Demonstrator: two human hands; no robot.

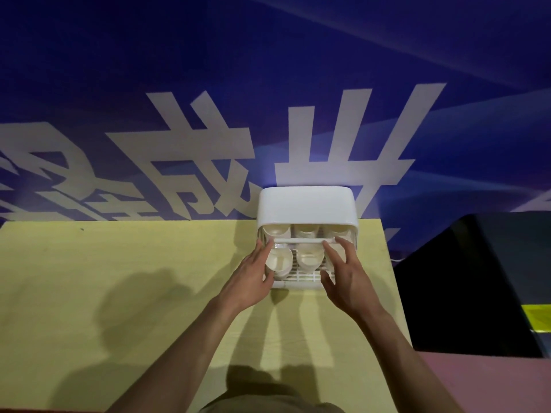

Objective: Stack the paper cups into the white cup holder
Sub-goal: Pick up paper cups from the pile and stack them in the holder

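The white cup holder (307, 205) stands at the far edge of the yellow table (119, 293), with a slatted tray at its front. Several paper cups sit inside: a back row (307, 231) under the lid and two nearer cups, one on the left (278, 259) and one in the middle (310, 257). My left hand (253, 275) rests against the holder's left side, fingers straight and reaching to the thin white bar (298, 240) across the opening. On the right side my right hand (346, 272) lies with fingers spread, fingertips at that bar, thumb by the tray's front.
A blue wall (208, 84) with large white characters rises right behind the holder. A black object (477, 278) stands off the table's right edge, over a pink floor (492, 383). The table stretches wide to the left of the holder.
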